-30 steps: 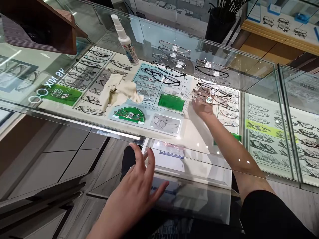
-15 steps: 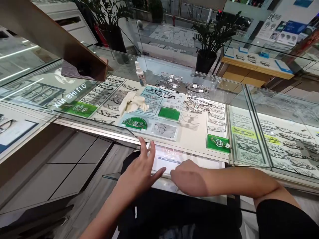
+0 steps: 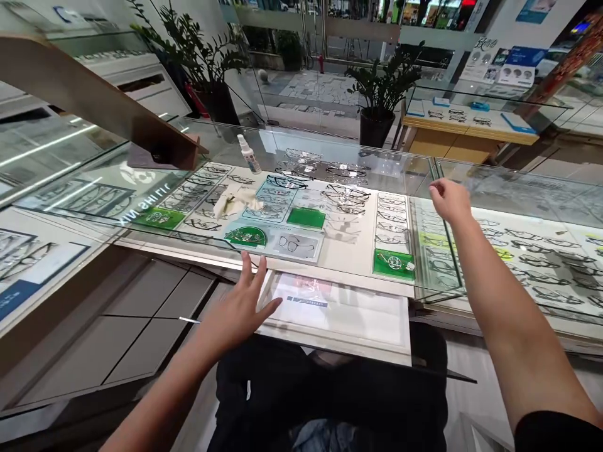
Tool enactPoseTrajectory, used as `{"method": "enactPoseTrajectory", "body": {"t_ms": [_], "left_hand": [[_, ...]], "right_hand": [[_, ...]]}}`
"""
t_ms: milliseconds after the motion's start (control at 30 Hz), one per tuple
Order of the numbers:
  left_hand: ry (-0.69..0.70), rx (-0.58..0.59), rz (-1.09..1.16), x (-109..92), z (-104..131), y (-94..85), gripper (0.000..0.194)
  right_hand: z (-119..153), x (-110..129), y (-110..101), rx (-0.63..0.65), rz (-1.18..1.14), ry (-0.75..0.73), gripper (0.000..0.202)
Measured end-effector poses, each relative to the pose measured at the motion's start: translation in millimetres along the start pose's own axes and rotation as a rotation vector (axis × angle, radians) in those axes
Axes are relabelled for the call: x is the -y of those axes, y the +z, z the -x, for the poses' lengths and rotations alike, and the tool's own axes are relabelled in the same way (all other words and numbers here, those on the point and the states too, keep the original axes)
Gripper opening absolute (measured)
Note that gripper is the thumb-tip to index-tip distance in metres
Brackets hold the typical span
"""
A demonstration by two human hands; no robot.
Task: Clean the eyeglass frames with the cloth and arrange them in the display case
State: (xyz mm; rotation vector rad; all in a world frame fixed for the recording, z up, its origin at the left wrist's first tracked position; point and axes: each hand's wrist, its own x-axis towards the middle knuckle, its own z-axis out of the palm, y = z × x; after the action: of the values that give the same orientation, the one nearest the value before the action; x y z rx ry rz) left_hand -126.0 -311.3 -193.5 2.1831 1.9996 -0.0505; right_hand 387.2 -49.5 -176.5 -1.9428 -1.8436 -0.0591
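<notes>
An open drawer (image 3: 367, 320) juts out below the glass counter (image 3: 348, 270), with papers and a plastic sleeve inside. Fingers spread, my left hand (image 3: 240, 304) is at the drawer's left corner, near the counter's front edge. My right hand (image 3: 450, 198) is raised over the right part of the glass, its fingers curled; what they hold, if anything, is too small to name. Dark-framed glasses (image 3: 286, 182) lie on the counter top beside a crumpled cream cloth (image 3: 238, 201). A white spray bottle (image 3: 249, 155) stands behind them.
Rows of eyeglasses (image 3: 532, 257) and green cards (image 3: 306, 218) show under the glass. A brown slanted stand (image 3: 141, 119) rises at the left. Potted plants (image 3: 377, 125) and a wooden display table (image 3: 466, 135) are beyond the counter.
My right hand has moved from over the drawer up and right, above the glass. My left hand remains spread near the drawer corner. More of the drawer shows.
</notes>
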Motion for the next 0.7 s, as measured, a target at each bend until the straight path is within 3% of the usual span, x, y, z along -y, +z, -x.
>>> {"method": "enactPoseTrajectory", "body": {"t_ms": [100,200,267,367,433,533,600,700], "left_hand": [[-0.009,-0.053,-0.150,-11.8,2.2,-29.6,0.074],[0.070,-0.049,-0.200,-39.5,-21.6,-83.8,0.060],[0.189,-0.034,-0.206,-64.3,-60.7,-121.8,0.055],[0.247,-0.068,-0.224,-99.6,-148.5,-160.0,0.050],[0.314,-0.048,-0.236,-116.9,-213.8,-167.2,0.039],[0.325,-0.097,-0.295,-132.4,-297.9,-156.2,0.032],[0.288,-0.115,-0.341,-137.3,-337.6,-141.6,0.035],[0.292,-0.141,-0.350,-138.4,-374.5,-120.2,0.040]], "right_hand": [[-2.1,-16.1,12.8,-0.006,-0.092,0.026,0.034],[-7.4,-18.0,18.9,-0.005,-0.134,0.017,0.032],[-10.8,-19.1,20.7,0.000,-0.154,0.017,0.030],[-13.0,-23.7,22.1,0.012,-0.194,0.033,0.028],[-13.0,-27.6,23.2,0.021,-0.228,0.048,0.026],[-12.7,-31.7,26.2,0.030,-0.267,0.070,0.024],[-12.6,-32.2,28.5,0.038,-0.286,0.078,0.024],[-12.3,-29.8,30.6,0.047,-0.305,0.081,0.026]]}}
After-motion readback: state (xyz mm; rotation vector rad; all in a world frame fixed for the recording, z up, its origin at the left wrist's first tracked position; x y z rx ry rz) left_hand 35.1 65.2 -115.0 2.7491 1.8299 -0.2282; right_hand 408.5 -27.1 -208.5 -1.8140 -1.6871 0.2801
